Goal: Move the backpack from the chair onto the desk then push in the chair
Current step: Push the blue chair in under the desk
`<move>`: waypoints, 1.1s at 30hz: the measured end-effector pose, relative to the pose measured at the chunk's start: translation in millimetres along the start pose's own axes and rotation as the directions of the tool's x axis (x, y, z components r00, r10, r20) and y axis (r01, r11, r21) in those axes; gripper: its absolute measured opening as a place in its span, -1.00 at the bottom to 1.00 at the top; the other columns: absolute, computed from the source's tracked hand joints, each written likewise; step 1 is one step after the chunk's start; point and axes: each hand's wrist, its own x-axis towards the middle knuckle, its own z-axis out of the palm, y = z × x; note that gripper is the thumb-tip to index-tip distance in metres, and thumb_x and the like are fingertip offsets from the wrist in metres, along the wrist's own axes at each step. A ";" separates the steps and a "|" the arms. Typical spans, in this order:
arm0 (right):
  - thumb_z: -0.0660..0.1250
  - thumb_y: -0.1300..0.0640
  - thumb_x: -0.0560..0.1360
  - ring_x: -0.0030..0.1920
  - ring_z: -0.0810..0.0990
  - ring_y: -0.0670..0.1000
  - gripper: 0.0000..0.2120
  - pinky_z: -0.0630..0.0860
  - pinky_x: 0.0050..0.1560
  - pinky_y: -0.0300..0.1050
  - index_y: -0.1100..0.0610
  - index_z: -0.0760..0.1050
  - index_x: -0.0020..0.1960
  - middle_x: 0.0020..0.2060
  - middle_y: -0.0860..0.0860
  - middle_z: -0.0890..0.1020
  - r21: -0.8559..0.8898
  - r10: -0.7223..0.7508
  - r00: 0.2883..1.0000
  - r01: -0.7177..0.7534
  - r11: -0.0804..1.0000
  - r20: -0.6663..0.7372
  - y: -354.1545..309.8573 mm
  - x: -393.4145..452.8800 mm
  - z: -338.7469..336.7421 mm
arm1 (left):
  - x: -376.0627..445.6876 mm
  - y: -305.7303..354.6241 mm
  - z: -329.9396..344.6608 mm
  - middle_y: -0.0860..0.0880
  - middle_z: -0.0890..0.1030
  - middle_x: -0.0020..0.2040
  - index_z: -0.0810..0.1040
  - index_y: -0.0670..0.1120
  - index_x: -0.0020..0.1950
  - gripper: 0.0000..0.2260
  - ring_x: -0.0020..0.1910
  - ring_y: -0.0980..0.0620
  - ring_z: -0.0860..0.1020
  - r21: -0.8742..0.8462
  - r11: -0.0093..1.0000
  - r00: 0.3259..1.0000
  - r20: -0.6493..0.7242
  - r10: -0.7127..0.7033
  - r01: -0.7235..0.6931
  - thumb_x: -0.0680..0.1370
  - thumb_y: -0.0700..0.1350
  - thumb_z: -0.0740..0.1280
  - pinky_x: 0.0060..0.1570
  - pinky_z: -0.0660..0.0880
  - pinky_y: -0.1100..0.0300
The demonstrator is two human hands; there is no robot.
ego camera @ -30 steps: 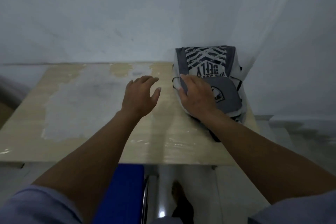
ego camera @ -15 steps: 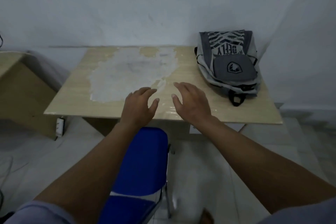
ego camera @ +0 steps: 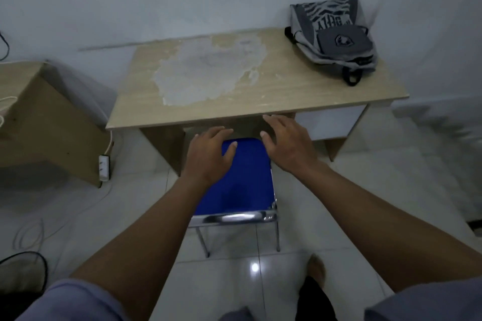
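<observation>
Head view, looking down: the backpack (ego camera: 332, 36) already lies on the desk (ego camera: 287, 91) at its far right corner, leaning toward the wall, so to my eye the first half of the job is done and only the chair (ego camera: 241, 180) remains. Its blue seat stands in front of the desk opening, the chrome near edge well out on the tiled floor — not pushed in yet. The left hand (ego camera: 208, 155) hovers over the seat's far left part, fingers spread and holding nothing; the right hand (ego camera: 285, 142) is likewise empty and open, just off the seat's far right corner. Next, I'd judge, both hands need to grip the frame and slide it straight under. As for containers, the backpack's pockets look closed — contents hidden.
</observation>
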 end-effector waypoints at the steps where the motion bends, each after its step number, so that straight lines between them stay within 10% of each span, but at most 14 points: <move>1: 0.26 -0.01 0.63 0.39 0.46 0.10 -0.55 0.42 0.38 0.11 0.11 0.40 0.47 0.38 0.10 0.53 0.004 0.000 1.000 0.000 1.000 0.013 -6.4 -13.5 3.1 | -14.5 -3.9 0.5 -0.11 0.56 0.38 0.54 -0.08 0.41 -0.60 0.31 -0.11 0.54 -0.002 1.000 1.000 0.012 0.004 -0.004 0.63 0.05 0.29 0.32 0.46 -0.17; 14: 0.35 -0.34 0.46 0.54 0.27 0.01 -0.15 0.29 0.51 0.11 -0.05 0.12 0.60 0.57 -0.05 0.29 0.008 -0.037 0.840 0.039 0.999 0.541 -43.6 -128.9 57.3 | -145.9 -58.6 26.9 -0.04 0.50 0.46 0.43 -0.03 0.50 -0.35 0.44 -0.02 0.43 0.002 1.000 0.962 0.272 0.011 -0.012 0.50 0.28 0.29 0.47 0.31 -0.13; 24: 0.49 -0.13 0.44 -0.01 0.63 0.08 -0.51 0.43 -0.10 -0.08 0.01 0.49 0.29 0.03 0.01 0.67 -0.254 0.021 0.936 0.074 0.964 0.352 -53.3 -134.9 80.3 | -133.1 -77.6 26.7 -0.03 0.71 -0.05 0.63 0.01 0.18 -0.72 -0.12 -0.04 0.65 0.314 0.946 0.927 0.325 -0.188 0.081 0.50 0.04 0.46 -0.02 0.62 0.02; 28: 0.42 0.11 0.50 -0.26 0.59 0.12 -0.91 0.47 -0.28 -0.03 0.11 0.58 -0.03 -0.23 0.08 0.67 -0.262 -0.043 0.961 0.117 0.958 0.272 -52.4 -130.8 84.1 | -127.8 -82.4 32.9 -0.06 0.69 -0.12 0.65 -0.04 0.12 -0.80 -0.18 -0.04 0.65 0.399 0.916 0.940 0.290 -0.179 0.051 0.58 0.03 0.37 -0.12 0.64 0.05; 33: 0.49 0.13 0.47 -0.37 0.57 0.12 -0.90 0.47 -0.35 -0.06 0.14 0.61 -0.07 -0.33 0.08 0.64 -0.222 -0.120 0.970 0.168 0.960 0.213 -49.7 -123.7 85.2 | -121.4 -93.5 31.5 -0.03 0.71 -0.10 0.63 0.00 0.13 -0.75 -0.18 -0.03 0.65 0.392 0.919 0.959 0.273 -0.081 -0.034 0.58 0.12 0.34 -0.16 0.62 0.08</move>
